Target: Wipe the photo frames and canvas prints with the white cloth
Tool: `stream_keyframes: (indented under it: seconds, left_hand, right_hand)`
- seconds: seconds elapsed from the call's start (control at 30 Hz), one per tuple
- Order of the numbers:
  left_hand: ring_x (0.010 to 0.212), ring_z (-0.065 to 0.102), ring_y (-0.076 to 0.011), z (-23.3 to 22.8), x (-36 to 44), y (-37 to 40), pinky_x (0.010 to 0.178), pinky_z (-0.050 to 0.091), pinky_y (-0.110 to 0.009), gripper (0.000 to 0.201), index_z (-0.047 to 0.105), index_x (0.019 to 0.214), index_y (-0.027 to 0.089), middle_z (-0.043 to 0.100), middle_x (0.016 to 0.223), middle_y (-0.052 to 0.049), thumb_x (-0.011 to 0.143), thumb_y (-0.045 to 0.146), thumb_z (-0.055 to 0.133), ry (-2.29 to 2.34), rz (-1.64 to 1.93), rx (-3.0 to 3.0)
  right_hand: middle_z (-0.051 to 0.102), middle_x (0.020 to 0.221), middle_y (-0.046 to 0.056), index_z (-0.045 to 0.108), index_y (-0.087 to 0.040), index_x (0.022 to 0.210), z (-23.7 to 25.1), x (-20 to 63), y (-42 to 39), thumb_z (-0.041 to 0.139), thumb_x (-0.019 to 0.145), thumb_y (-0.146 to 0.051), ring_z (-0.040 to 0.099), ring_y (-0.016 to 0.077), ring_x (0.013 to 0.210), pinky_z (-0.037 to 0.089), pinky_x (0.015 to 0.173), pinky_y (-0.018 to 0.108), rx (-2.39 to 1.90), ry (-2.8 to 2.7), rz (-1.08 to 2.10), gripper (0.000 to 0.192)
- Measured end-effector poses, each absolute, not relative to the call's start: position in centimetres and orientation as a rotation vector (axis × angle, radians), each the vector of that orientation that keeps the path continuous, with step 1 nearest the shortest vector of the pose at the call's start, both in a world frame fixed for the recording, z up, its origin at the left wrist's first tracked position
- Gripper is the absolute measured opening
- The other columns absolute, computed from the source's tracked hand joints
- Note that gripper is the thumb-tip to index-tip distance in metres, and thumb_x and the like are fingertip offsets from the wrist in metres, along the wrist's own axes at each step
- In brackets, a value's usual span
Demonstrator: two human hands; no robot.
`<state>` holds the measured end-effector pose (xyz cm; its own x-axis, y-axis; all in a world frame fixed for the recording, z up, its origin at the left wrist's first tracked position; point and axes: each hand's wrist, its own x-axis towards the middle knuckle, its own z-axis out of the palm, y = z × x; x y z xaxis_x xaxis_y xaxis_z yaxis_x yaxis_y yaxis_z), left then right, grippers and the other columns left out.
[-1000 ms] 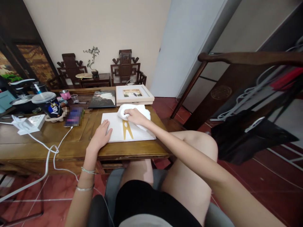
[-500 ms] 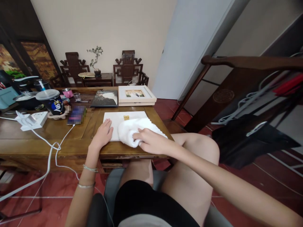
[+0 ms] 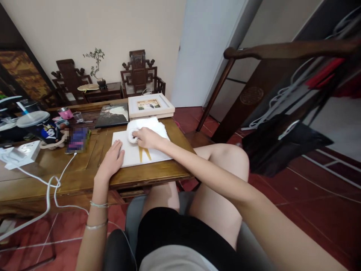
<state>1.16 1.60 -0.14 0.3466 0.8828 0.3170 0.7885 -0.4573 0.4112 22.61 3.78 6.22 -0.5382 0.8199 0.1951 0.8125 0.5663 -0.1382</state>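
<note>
Head view: right hand [image 3: 146,137] clenched on white cloth [image 3: 146,126] at 12 o'clock of white board [image 3: 132,155] on table [image 3: 84,177]; left hand [image 3: 111,162] flat, released, at board's 9 o'clock

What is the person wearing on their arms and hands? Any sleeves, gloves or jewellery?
Both arms are bare, with no sleeves or gloves in view. The left hand has two thin bangles on its wrist and forearm, one silvery, the other pale and beaded-looking. On the right hand no ring or bracelet can be made out at this size; its forearm shows nothing worn.
</note>
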Motion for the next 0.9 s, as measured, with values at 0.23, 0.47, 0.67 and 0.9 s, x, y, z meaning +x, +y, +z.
stream_keyframes:
  seconds: [0.23, 0.47, 0.67, 0.9]
  left_hand:
    - [0.146, 0.035, -0.0284, -0.3, 1.2, 1.6, 0.123, 0.026, -0.050, 0.051, 0.051, 0.138, 0.013, 0.045, 0.153, -0.014, 0.094, 0.034, 0.036, 1.507, 0.763, 2.411]
    - [0.146, 0.037, -0.0270, -0.5, 1.1, 1.8, 0.123, 0.026, -0.048, 0.051, 0.052, 0.138, 0.011, 0.046, 0.152, -0.014, 0.095, 0.029, 0.032, 1.509, 0.750, 2.411]
    - [0.146, 0.036, -0.0266, -0.1, 1.3, 1.5, 0.123, 0.026, -0.046, 0.053, 0.051, 0.139, 0.008, 0.045, 0.153, -0.016, 0.094, 0.028, 0.031, 1.513, 0.754, 2.382]
    - [0.134, 0.052, -0.0239, 1.5, 1.7, 0.6, 0.118, 0.035, -0.042, 0.051, 0.058, 0.134, 0.014, 0.058, 0.142, -0.011, 0.100, 0.039, 0.029, 1.554, 1.150, 2.121]
  right_hand:
    - [0.068, 0.096, 0.017, 0.067, -0.011, 0.100, 7.4, 22.9, -3.3, 0.046, 0.082, -0.007, 0.059, 0.0246, 0.083, 0.037, 0.075, 0.033, -1.199, -2.755, 0.024, 0.028]
    - [0.066, 0.072, 0.007, 0.067, -0.016, 0.085, 9.2, 23.4, -6.1, 0.048, 0.076, -0.007, 0.051, 0.0175, 0.063, 0.030, 0.060, 0.029, -1.050, -2.829, 0.297, 0.023]
    - [0.068, 0.077, 0.008, 0.068, -0.015, 0.090, 8.3, 22.3, 0.8, 0.048, 0.079, -0.012, 0.053, 0.0190, 0.067, 0.029, 0.060, 0.030, -1.273, -2.695, 0.229, 0.023]
    - [0.069, 0.106, 0.019, 0.066, -0.012, 0.108, 6.7, 18.4, 3.4, 0.046, 0.082, -0.009, 0.061, 0.0285, 0.095, 0.039, 0.079, 0.037, -1.336, -2.663, -0.002, 0.033]
